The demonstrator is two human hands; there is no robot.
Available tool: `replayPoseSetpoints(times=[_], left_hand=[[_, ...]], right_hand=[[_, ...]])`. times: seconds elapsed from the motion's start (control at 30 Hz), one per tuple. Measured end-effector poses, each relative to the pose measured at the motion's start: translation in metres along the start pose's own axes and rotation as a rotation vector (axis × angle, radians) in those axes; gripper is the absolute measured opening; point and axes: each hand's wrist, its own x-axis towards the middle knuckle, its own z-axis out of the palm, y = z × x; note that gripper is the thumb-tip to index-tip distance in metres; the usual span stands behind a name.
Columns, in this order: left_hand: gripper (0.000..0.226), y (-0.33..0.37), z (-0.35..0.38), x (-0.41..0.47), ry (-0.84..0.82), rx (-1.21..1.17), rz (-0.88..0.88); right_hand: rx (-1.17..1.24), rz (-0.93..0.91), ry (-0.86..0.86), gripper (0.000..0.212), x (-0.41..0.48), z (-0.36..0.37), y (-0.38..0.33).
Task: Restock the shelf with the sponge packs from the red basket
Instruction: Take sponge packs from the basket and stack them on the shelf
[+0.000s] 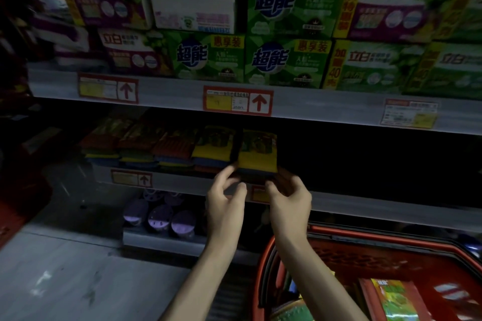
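Pinching sponge pack [258,154] at shelf edge [365,206] — left hand [227,198], right hand [289,199], open room rightward.

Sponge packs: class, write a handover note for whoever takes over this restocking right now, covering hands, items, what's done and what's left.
Both busy: left hand and right hand each grip a bottom corner of one sponge pack, upright at the right end of the shelf row.
Done: several packs stand in that row.
Left: seat this pack, then shelve the remaining packs from the red basket; dark space lies right of the row.
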Motion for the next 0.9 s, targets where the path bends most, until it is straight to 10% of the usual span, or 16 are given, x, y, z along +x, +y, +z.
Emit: replayPoseSetpoints(times=[0.9], left_hand=[[0.026,0.001,-0.006,0.001,0.111,-0.067,-0.046]], right_hand=[[-0.072,0.023,-0.283,0.048,-0.003,-0.015,0.009]])
